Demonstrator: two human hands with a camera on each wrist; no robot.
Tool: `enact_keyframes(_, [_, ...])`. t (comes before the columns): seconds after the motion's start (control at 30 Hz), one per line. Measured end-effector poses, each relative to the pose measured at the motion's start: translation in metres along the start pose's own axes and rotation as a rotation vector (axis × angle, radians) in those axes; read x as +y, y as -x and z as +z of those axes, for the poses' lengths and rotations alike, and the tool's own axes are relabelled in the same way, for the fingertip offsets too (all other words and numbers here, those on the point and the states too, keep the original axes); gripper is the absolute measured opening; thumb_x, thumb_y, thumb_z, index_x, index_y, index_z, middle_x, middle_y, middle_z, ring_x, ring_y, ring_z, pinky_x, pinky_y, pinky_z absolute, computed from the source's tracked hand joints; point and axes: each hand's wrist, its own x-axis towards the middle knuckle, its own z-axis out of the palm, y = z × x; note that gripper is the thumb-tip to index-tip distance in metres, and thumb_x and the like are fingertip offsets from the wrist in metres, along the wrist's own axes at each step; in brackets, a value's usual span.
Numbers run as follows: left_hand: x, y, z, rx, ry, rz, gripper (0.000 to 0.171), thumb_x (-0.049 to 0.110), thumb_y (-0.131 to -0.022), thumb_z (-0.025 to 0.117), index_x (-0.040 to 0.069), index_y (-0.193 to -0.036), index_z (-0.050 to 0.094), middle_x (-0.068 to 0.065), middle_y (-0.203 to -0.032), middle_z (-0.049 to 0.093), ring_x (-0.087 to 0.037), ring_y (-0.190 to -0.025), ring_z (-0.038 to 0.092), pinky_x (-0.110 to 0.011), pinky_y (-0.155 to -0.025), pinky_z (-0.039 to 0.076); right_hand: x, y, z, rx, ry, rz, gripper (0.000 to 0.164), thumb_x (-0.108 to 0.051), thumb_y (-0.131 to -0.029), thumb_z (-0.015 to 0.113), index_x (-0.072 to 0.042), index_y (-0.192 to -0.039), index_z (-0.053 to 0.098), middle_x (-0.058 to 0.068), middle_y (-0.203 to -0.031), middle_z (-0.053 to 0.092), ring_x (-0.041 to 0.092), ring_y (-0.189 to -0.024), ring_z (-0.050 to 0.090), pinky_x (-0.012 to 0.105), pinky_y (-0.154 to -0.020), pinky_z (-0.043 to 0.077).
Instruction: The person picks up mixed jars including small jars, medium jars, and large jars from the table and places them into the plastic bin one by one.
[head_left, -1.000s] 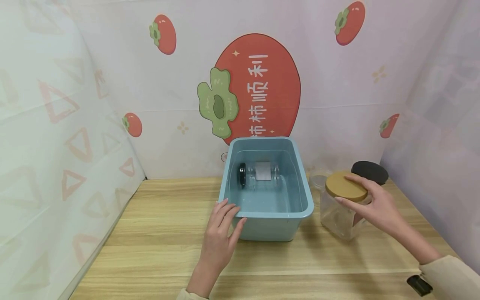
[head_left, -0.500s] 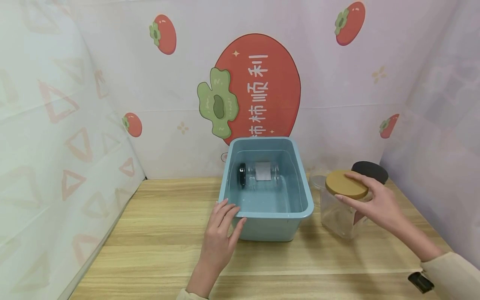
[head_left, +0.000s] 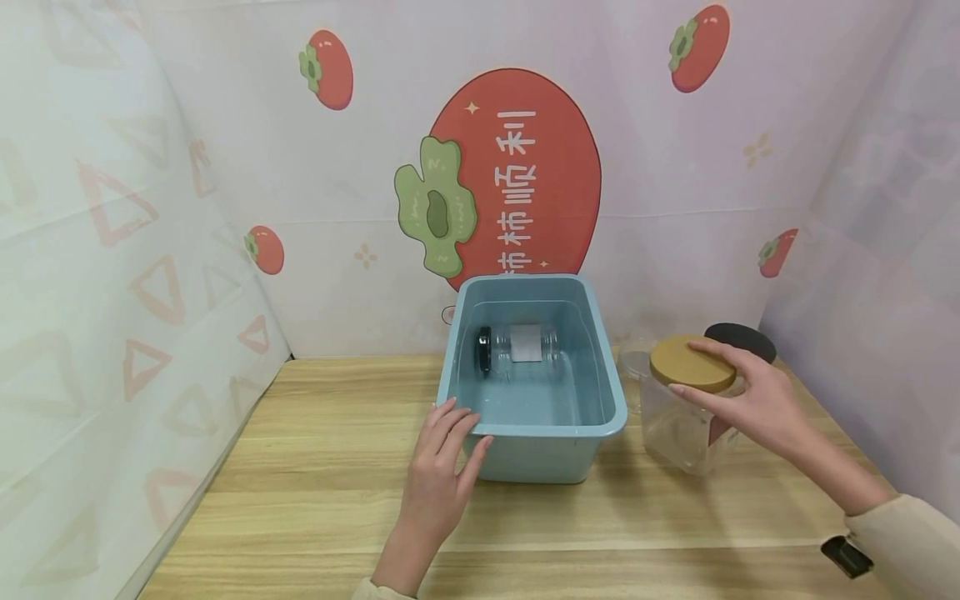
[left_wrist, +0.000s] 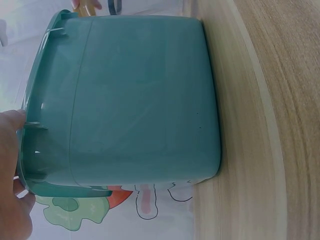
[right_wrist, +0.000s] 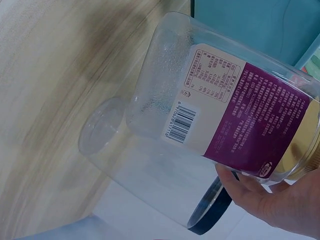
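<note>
My right hand [head_left: 761, 400] holds a clear square jar [head_left: 678, 433] near its top, with thumb and fingers about the gold lid [head_left: 692, 364]. In the right wrist view the jar shows a purple and white label [right_wrist: 250, 115]. My left hand [head_left: 435, 487] rests on the near left corner of a blue plastic tub [head_left: 536, 458], fingers over the rim and thumb on the front. Inside the tub, a clear jar [head_left: 525, 343] with a black lid [head_left: 484, 348] lies on its side.
Behind the held jar stands another clear jar [right_wrist: 150, 170] with a black lid [head_left: 740, 342]. A transparent round shape [head_left: 636, 362] shows between tub and held jar. The wooden table [head_left: 322, 467] is bounded by printed cloth [head_left: 360, 167] at the back and sides.
The gold-lidded jar has shifted slightly upward in the head view, in my right hand's grip. My left hand and the tub have stayed in place.
</note>
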Motion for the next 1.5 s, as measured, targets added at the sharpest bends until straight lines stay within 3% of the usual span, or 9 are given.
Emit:
enact_keyframes(0.17, [0.000, 0.000, 0.000, 0.000, 0.006, 0.003, 0.050, 0.041, -0.113, 0.047, -0.003, -0.113, 0.073, -0.014, -0.114, 0.071, -0.043, -0.124, 0.064, -0.068, -0.109, 0.050, -0.002, -0.002, -0.002, -0.007, 0.010, 0.003, 0.077, -0.034, -0.086, 0.090, -0.008, -0.150, 0.057, 0.029, -0.148, 0.055, 0.046, -0.118, 0.057, 0.031, -0.074, 0.042])
enact_keyframes(0.53, [0.001, 0.000, 0.000, 0.000, -0.007, 0.002, 0.050, 0.041, -0.113, 0.047, -0.002, -0.113, 0.073, -0.013, -0.114, 0.071, -0.038, -0.127, 0.063, -0.067, -0.108, 0.050, -0.009, -0.006, -0.010, -0.040, 0.045, 0.016, 0.077, -0.044, -0.087, 0.088, -0.010, -0.149, 0.058, 0.028, -0.147, 0.057, 0.045, -0.122, 0.056, 0.037, -0.076, 0.044])
enact_keyframes(0.83, [0.001, 0.000, 0.000, -0.002, -0.001, -0.001, 0.048, 0.041, -0.113, 0.047, 0.000, -0.114, 0.072, -0.014, -0.114, 0.071, -0.040, -0.126, 0.063, -0.067, -0.110, 0.050, -0.012, -0.009, -0.016, -0.076, 0.044, 0.033, 0.079, -0.046, -0.086, 0.088, -0.012, -0.150, 0.057, 0.024, -0.147, 0.057, 0.039, -0.119, 0.056, 0.030, -0.075, 0.046])
enact_keyframes(1.1, [0.002, -0.001, 0.000, -0.002, -0.011, -0.006, 0.050, 0.042, -0.113, 0.046, 0.000, -0.114, 0.073, -0.013, -0.115, 0.071, -0.039, -0.126, 0.063, -0.067, -0.109, 0.050, -0.017, -0.011, -0.019, -0.040, 0.046, -0.001, 0.072, -0.042, -0.086, 0.089, -0.012, -0.146, 0.062, 0.022, -0.142, 0.062, 0.036, -0.115, 0.058, 0.025, -0.073, 0.043])
enact_keyframes(1.5, [0.002, -0.002, -0.001, 0.007, -0.008, 0.010, 0.048, 0.040, -0.113, 0.047, 0.000, -0.115, 0.073, -0.013, -0.115, 0.071, -0.037, -0.127, 0.063, -0.065, -0.110, 0.050, -0.021, -0.017, -0.020, -0.033, 0.067, -0.019, 0.072, -0.041, -0.085, 0.090, -0.010, -0.144, 0.063, 0.025, -0.141, 0.062, 0.042, -0.121, 0.057, 0.042, -0.080, 0.046])
